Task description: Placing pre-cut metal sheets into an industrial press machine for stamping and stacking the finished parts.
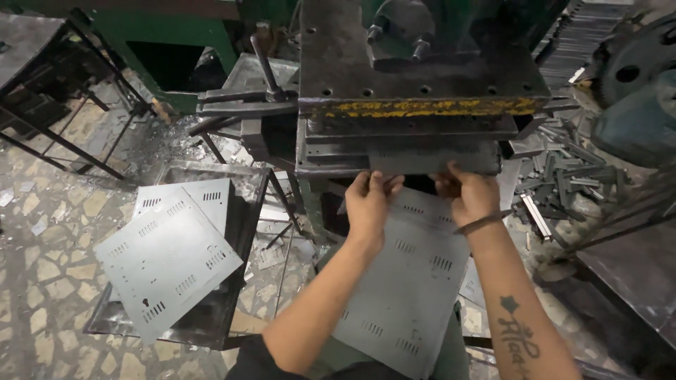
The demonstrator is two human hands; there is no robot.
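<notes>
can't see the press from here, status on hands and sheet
Left hand and right hand both gripping grey slotted sheet, far edge under press die. Nothing blocking.

1. Two punched grey sheets (169, 257) are lying on a metal stand (211, 320) at the left.
2. Metal offcuts (563, 176) are piling up at the right.
3. Scrap bits are littering the stone floor (49, 274).

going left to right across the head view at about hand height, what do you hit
dark metal stand → stack of punched grey sheets on a tray → left hand → right hand, both on the slotted sheet at the press → pile of metal strips
</notes>
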